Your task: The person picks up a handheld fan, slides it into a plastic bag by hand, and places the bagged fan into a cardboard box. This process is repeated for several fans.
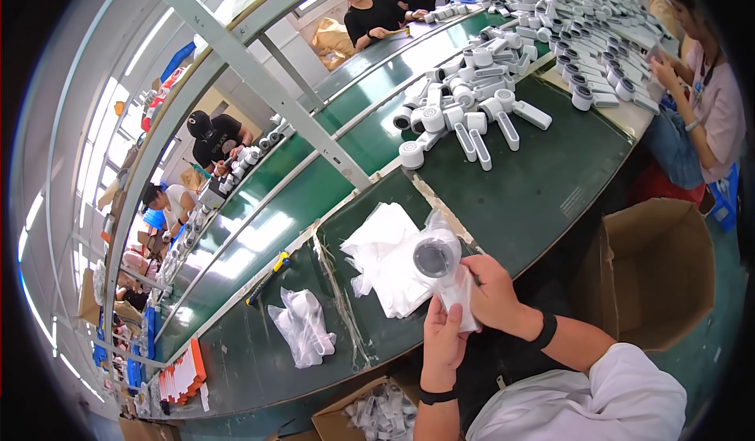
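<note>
Hands meet near the table's edge: left hand (443,337) and right hand (494,290) both grip a white round-headed device (437,259) half inside a clear bag (460,299). Bagged units (301,327) lie left; a heap of unbagged devices (472,107) waits farther right.

We cannot see the handle of the white device (437,259); our hands (472,307) and its clear bag cover it. Near edge cuts off the cardboard box (377,411) of bagged parts. Contents of the crumpled bag (301,327) at left unclear. Far pile of white parts (566,16) too small to separate. Big right carton (657,268): inside hidden.
</note>
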The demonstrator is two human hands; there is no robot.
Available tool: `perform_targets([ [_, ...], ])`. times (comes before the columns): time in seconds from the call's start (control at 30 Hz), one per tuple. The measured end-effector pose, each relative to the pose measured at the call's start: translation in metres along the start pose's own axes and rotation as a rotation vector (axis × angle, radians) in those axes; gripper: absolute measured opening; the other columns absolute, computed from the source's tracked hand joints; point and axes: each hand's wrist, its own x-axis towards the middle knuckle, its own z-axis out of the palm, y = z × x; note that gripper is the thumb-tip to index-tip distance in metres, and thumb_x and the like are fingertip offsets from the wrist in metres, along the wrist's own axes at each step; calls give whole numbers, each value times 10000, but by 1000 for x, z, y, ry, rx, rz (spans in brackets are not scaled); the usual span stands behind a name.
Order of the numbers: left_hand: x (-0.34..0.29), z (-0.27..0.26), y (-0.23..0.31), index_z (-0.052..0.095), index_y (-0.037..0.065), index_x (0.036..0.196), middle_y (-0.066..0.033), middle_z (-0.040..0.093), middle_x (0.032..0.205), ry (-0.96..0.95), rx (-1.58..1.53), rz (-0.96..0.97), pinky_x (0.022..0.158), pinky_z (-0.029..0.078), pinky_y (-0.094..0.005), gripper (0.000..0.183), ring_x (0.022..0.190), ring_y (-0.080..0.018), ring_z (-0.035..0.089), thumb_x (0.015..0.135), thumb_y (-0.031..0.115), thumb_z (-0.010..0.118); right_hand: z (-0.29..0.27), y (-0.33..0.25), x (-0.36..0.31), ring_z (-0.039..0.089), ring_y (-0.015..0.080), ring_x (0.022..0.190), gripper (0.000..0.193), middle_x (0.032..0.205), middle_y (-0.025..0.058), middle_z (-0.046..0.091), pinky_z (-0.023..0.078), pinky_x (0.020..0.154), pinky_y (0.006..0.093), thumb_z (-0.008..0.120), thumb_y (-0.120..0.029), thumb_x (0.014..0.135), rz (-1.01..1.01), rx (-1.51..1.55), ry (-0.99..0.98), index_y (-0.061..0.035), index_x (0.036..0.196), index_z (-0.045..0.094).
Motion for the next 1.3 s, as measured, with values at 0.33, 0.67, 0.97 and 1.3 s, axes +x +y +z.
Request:
perform_targets([
  [0.33,-15,-16,27,344,129,1395,-130,539,1264,45,-186,238,724,562,-430,514,1021,-285,614,944,88,587,-14,12,-18,632,278,650,141,712,98,640,501,573,353,651,-36,777,-99,-8,-153,-33,915,682],
  [0.67,-112,-94,107,450,17,1349,-109,606,1213,653,154,698,749,569,-342,465,1008,-216,636,918,48,621,-6,27,-14,575,90,567,237,709,66,658,478,545,237,703,-138,848,261,297,-564,-3,1040,676],
  [0.97,-133,-206,161,405,-3,1361,-132,555,1211,1266,478,783,842,481,-313,405,992,-196,590,962,8,475,14,48,-21,568,76,582,168,684,59,649,463,551,230,674,-128,875,302,272,-412,20,955,678],
  [1.3,-94,-238,142,475,22,1339,-212,419,1320,1450,1073,487,1028,363,-405,468,1223,-333,443,906,148,602,11,53,-24,557,92,559,133,679,64,638,448,529,236,674,-118,869,281,260,-391,4,923,682],
])
